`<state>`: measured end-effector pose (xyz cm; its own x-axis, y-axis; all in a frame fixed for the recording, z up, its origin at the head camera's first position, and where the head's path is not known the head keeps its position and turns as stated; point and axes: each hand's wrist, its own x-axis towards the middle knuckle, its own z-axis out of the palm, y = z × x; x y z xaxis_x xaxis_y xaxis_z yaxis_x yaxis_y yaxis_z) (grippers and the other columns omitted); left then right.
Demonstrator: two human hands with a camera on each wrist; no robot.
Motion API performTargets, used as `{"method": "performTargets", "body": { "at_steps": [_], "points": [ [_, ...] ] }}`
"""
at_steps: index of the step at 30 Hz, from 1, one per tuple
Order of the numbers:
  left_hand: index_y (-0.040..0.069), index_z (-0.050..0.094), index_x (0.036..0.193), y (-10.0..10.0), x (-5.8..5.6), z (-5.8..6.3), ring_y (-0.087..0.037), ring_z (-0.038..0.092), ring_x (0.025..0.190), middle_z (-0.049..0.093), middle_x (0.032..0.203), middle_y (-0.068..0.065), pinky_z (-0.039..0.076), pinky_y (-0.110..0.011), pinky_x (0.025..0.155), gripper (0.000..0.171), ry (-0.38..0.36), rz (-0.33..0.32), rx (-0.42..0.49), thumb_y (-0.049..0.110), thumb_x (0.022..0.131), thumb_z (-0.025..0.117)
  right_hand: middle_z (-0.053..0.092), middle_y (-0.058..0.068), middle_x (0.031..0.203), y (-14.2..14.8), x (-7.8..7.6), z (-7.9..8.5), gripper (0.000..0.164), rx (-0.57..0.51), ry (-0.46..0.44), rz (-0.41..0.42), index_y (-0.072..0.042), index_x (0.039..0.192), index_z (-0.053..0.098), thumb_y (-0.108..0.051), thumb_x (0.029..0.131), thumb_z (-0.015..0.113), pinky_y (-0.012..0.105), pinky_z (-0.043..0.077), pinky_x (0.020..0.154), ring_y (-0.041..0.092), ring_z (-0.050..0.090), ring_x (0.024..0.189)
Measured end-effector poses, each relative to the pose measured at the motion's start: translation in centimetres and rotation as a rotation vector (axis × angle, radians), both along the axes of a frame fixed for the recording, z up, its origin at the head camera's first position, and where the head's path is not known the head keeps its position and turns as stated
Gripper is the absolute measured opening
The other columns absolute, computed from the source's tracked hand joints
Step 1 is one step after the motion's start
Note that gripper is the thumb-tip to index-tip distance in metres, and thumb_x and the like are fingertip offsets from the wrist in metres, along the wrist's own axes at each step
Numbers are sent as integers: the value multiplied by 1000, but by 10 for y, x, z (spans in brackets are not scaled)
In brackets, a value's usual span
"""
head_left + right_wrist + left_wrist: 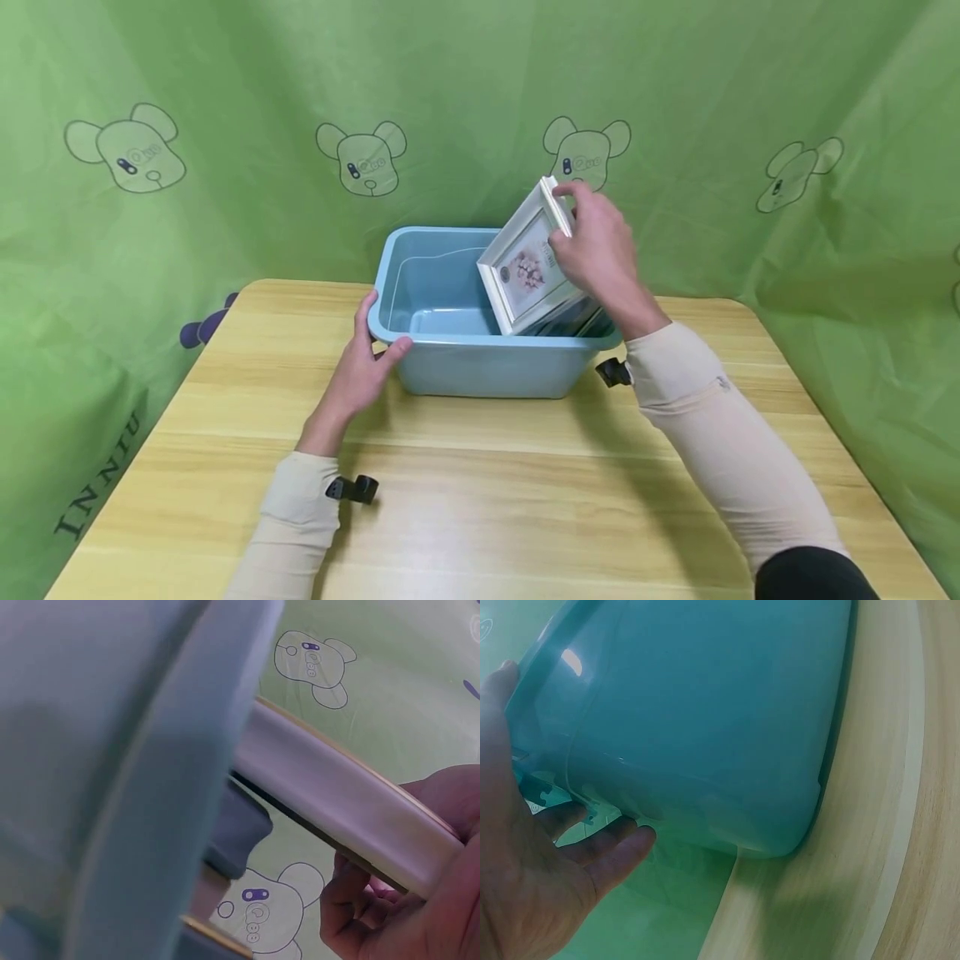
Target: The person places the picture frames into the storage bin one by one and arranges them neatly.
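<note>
A light blue plastic basin [487, 367] stands on the wooden table. My left hand [360, 367] holds its left front corner, thumb over the front rim and fingers along the left side. At the basin's right half, my right hand [600, 250] grips a white picture frame [525, 267] by its upper right edge. The frame leans at a tilt, lower corner inside the basin, showing a pink flower print. In the right wrist view the fingers and thumb close around the frame's white side [345, 795]. Behind it in the basin lie other framed items [577, 317], mostly hidden.
The light wood table [480, 500] spreads out in front of the basin. A green curtain [480, 100] with bear-head drawings hangs close behind and at both sides. Something purple [206, 327] shows past the table's left edge.
</note>
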<state>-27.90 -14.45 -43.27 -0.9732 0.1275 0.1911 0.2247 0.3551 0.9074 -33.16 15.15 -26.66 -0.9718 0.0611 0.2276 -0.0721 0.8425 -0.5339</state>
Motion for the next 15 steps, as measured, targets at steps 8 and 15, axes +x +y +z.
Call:
{"method": "performTargets", "body": {
  "at_steps": [8, 15],
  "points": [
    [41, 2, 153, -1, -1, 0, -39, 41, 137, 35, 151, -23, 45, -47, 108, 83, -1, -2, 2, 46, 93, 60, 52, 17, 127, -10, -9, -4, 61, 154, -31, 19, -28, 147, 37, -13, 91, 58, 36, 53, 61, 31, 55, 86],
    [42, 3, 153, 0, -2, -1, -39, 41, 137, 36, 151, -22, 45, -46, 108, 82, -5, -1, 8, 45, 93, 60, 49, 18, 124, -17, -15, -14, 64, 256, -72, 36, -36, 148, 36, -13, 91, 56, 35, 47, 58, 30, 52, 80]
  ]
}}
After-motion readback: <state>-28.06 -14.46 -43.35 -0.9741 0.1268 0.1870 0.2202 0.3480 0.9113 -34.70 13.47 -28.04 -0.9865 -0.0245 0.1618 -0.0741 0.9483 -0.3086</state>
